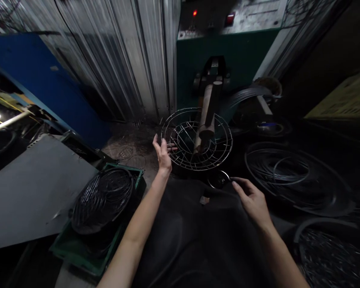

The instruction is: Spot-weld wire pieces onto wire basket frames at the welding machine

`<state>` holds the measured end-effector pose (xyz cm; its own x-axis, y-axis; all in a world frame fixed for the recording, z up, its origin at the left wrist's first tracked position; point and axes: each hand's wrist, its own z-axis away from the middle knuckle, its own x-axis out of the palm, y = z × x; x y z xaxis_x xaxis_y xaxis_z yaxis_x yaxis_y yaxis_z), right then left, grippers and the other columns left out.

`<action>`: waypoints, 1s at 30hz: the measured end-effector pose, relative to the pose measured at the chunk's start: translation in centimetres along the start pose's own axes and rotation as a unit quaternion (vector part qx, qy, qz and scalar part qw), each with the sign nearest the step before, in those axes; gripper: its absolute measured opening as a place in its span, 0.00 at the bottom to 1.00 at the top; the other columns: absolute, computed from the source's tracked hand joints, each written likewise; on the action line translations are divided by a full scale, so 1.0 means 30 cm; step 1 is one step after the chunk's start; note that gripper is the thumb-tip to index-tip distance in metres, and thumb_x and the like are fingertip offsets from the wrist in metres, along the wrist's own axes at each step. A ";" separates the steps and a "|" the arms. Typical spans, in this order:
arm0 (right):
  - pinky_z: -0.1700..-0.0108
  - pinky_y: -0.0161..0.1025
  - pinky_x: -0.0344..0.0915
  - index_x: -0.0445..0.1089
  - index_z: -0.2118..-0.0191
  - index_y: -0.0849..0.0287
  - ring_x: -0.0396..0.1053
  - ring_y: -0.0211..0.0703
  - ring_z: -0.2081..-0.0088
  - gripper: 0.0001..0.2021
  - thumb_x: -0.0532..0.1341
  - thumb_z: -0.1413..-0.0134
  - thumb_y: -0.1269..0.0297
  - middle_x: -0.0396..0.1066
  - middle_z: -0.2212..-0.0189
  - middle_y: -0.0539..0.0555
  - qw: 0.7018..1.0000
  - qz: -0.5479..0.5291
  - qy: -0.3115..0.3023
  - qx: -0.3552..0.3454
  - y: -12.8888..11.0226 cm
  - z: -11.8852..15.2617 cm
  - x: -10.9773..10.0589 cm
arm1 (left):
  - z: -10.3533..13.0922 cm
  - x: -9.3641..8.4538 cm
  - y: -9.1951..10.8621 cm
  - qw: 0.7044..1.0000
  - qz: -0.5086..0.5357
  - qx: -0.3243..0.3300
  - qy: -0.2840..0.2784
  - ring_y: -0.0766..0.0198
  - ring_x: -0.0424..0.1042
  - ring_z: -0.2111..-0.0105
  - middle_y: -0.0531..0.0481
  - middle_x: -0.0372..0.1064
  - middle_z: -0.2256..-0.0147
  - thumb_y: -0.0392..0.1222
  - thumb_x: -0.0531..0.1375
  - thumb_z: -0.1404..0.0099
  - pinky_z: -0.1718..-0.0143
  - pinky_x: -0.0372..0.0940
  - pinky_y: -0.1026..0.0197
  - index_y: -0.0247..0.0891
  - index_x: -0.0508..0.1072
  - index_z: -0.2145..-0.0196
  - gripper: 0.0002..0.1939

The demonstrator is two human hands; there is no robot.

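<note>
My left hand (163,158) is at the left rim of a round wire frame (183,162), its fingers stretched apart. Some fingertips overlap the wires; whether they press on the rim I cannot tell. The frame, made of concentric rings and spokes, sits around the lower end of a thick metal cylinder (208,108) on the machine. Between the thumb and fingers of my right hand (252,198) is the edge of a small metal ring (225,173). That ring is just below the frame's front rim, over dark cloth (180,224) that covers my lap.
Wire rings fill a round tray (327,204) on the right, with a tub of small metal pieces (330,256) below. At left, a black basin (91,230) of wire parts rests on a green crate (78,256) beside a grey panel (27,192). A green machine (243,56) stands ahead.
</note>
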<state>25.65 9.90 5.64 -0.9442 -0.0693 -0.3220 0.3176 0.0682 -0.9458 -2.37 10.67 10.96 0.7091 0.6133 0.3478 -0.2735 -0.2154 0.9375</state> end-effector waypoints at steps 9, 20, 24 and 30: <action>0.59 0.41 0.66 0.71 0.68 0.60 0.69 0.43 0.65 0.20 0.66 0.59 0.46 0.72 0.70 0.54 0.996 -0.077 0.054 0.002 -0.054 -0.083 0.186 | -0.004 0.031 0.018 0.999 0.013 0.022 0.043 0.68 0.69 0.71 0.48 0.67 0.64 0.52 0.51 0.33 0.72 0.65 0.68 0.43 0.49 0.40 0.27; 0.60 0.41 0.68 0.71 0.66 0.60 0.70 0.43 0.65 0.19 0.65 0.56 0.48 0.73 0.69 0.54 0.992 -0.055 0.115 -0.013 -0.084 -0.084 0.202 | 0.036 0.019 0.010 0.997 0.026 0.012 0.070 0.69 0.69 0.72 0.50 0.65 0.65 0.54 0.50 0.32 0.71 0.66 0.67 0.45 0.50 0.40 0.26; 0.55 0.43 0.67 0.71 0.62 0.60 0.71 0.44 0.61 0.20 0.65 0.56 0.49 0.74 0.65 0.55 0.990 -0.063 0.123 -0.026 -0.069 -0.108 0.206 | 0.059 0.012 0.004 0.997 0.019 0.017 0.069 0.68 0.70 0.67 0.47 0.65 0.59 0.55 0.50 0.32 0.71 0.67 0.68 0.46 0.52 0.41 0.25; 0.56 0.43 0.67 0.71 0.61 0.61 0.70 0.43 0.63 0.20 0.66 0.56 0.51 0.73 0.66 0.55 0.984 -0.062 0.160 -0.039 -0.078 -0.127 0.212 | 0.116 -0.011 -0.059 0.995 0.020 -0.005 0.097 0.68 0.70 0.66 0.47 0.66 0.59 0.55 0.48 0.32 0.69 0.68 0.67 0.46 0.53 0.42 0.24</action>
<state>18.59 13.08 5.96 -0.9582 0.2350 -0.1631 0.2027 0.1556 -0.9668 0.13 8.19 9.24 0.5587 0.7397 0.3751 -0.3067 -0.2359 0.9221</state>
